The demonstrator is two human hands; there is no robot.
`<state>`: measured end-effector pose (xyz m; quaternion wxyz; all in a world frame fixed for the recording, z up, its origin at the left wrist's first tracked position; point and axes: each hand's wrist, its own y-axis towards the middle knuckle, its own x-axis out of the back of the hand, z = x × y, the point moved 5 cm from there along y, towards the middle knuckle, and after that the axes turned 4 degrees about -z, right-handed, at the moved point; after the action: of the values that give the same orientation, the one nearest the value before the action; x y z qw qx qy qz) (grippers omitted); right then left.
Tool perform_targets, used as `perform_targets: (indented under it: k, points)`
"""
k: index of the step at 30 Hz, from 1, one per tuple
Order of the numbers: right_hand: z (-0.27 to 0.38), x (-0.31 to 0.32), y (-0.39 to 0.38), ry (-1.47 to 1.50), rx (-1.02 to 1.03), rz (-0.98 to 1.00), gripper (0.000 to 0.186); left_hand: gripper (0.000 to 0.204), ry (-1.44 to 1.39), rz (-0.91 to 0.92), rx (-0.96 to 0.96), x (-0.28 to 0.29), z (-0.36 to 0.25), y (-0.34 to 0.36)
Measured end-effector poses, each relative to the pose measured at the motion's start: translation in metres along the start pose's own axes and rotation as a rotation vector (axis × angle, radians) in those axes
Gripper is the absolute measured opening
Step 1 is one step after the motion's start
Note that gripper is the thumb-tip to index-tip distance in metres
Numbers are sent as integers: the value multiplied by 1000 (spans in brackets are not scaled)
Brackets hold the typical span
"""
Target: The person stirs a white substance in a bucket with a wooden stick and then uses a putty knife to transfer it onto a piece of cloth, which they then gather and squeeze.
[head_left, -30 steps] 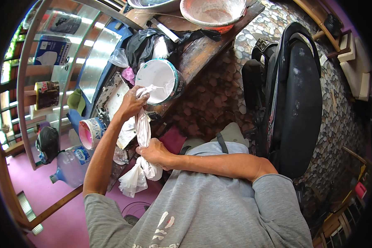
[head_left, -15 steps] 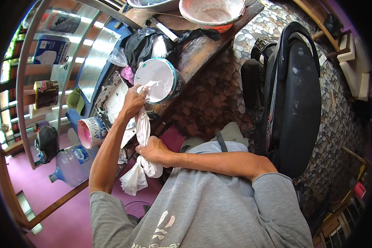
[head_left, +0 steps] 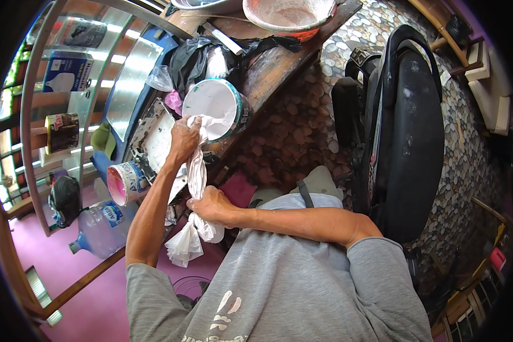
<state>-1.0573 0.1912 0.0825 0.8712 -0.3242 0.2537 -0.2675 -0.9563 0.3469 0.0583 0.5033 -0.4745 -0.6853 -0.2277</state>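
**White cloth held twisted between two hands at a paint bucket**

A long white cloth [head_left: 196, 176], wrung into a rope, is held stretched between both hands in front of a grey-shirted torso. The upper end is gripped by the left hand [head_left: 183, 139], whose fingers are curled tightly around the fabric right at the rim of a round white-filled paint bucket with a teal band [head_left: 216, 108]; a fold of the cloth lies over that rim and touches the white contents. The lower part is clamped by the right hand [head_left: 211, 205], fingers closed into a fist around the twist, and below the fist a loose bunch of the cloth hangs free.

The bucket is tilted, its mouth turned toward the camera, and rests on the edge of a worn wooden surface [head_left: 279, 60]. Just behind it a crumpled black plastic bag [head_left: 191, 57] is seen, and farther back a wide pink-smeared basin [head_left: 288, 14]. Beside the left forearm a paint-stained flat tray [head_left: 154, 134] is laid, with a small pot with pink inside [head_left: 125, 182] just next to it. Lower left, a clear blue water bottle [head_left: 100, 228] lies on its side on the magenta floor [head_left: 97, 302]. To the right, well apart from the hands, a black motor scooter [head_left: 407, 131] stands on pebble paving [head_left: 302, 125].
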Motion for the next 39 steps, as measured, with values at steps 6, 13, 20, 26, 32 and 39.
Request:
perform_targets:
  k: [6, 13, 20, 26, 32, 39]
  points:
    - [4, 4, 0, -13, 12, -1, 41, 43, -224, 53, 85, -4, 16, 5]
    - [1, 0, 1, -68, 86, -57, 42, 48, -36, 151, 54, 17, -19, -1]
    - [1, 2, -1, -108, 94, -55, 43, 37, -301, 308, 145, 13, -9, -3]
    - [0, 3, -3, -127, 99, -66, 43, 36, -629, 273, 167, 6, -13, -10]
    - [-1, 6, -4, -116, 94, -65, 43, 42, -665, 196, 340, -5, -14, -11]
    - [-2, 9, -2, -145, 121, -80, 41, 32, -550, 47, 113, -5, -9, -4]
